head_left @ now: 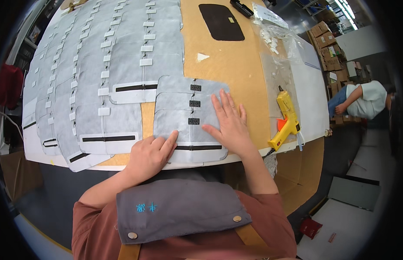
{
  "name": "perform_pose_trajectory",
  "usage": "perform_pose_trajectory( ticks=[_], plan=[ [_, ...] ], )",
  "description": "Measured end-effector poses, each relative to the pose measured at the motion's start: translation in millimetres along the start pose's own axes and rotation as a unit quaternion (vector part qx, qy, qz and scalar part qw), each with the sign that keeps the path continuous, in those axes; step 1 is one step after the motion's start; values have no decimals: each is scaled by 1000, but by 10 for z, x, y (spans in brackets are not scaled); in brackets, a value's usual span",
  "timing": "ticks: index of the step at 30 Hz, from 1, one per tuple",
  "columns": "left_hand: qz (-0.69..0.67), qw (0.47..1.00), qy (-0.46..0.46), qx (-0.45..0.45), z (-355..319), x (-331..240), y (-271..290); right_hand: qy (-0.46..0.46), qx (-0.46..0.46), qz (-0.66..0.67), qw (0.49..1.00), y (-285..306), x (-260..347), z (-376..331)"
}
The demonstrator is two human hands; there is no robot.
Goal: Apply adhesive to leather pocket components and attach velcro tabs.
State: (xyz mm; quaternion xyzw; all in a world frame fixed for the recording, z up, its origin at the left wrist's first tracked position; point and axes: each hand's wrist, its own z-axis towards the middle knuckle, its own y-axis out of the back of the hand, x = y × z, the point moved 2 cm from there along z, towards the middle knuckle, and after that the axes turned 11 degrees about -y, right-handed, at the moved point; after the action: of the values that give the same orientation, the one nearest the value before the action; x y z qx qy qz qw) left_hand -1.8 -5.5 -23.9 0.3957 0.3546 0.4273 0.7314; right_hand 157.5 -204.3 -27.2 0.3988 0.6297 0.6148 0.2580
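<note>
My right hand (pixel 231 123) lies with fingers spread on the right side of a grey fabric-like panel (pixel 171 117), holding nothing. At its lower left, my left hand (pixel 150 157) rests with the index finger stretched onto the panel and the other fingers loosely curled; I see nothing in it, though its thumb is mostly hidden. Down the panel's middle runs a thin line with black textured patches (pixel 194 104). A pale band with a black strip (pixel 201 147) crosses its lower edge, near the table's front.
Overlapping grey panels (pixel 89 102) with white tabs cover the table's left. A yellow glue gun (pixel 286 119) lies to the right. Farther back are a dark rounded panel (pixel 221 21), a black tool (pixel 241 8) and clear plastic bags (pixel 275 37). Another person (pixel 366 99) is at far right, beside cartons (pixel 325 39).
</note>
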Motion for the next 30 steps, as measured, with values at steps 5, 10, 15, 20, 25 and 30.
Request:
perform_pose_trajectory(
  ticks=[5, 10, 15, 20, 25, 30],
  plan=[
    [8, 1000, -9, -6, -7, -15, 6, -22, -71, 46, 996, 156, 91, 82],
    [23, 1000, -3, 4, -21, -65, -29, -3, -27, 28, 999, -89, -11, 160],
    [49, 999, 0, -3, -15, -120, -38, 9, -47, 25, 999, -42, -12, 144],
    [60, 998, 2, -23, 40, -185, -67, 14, -36, 9, 999, -23, -80, 247],
    [34, 999, 21, -32, 35, -157, -90, 30, -28, 15, 999, 4, -140, 333],
    [-19, 997, 46, -60, 30, -127, 11, 2, -216, 108, 970, 376, -211, 759]
  ],
)
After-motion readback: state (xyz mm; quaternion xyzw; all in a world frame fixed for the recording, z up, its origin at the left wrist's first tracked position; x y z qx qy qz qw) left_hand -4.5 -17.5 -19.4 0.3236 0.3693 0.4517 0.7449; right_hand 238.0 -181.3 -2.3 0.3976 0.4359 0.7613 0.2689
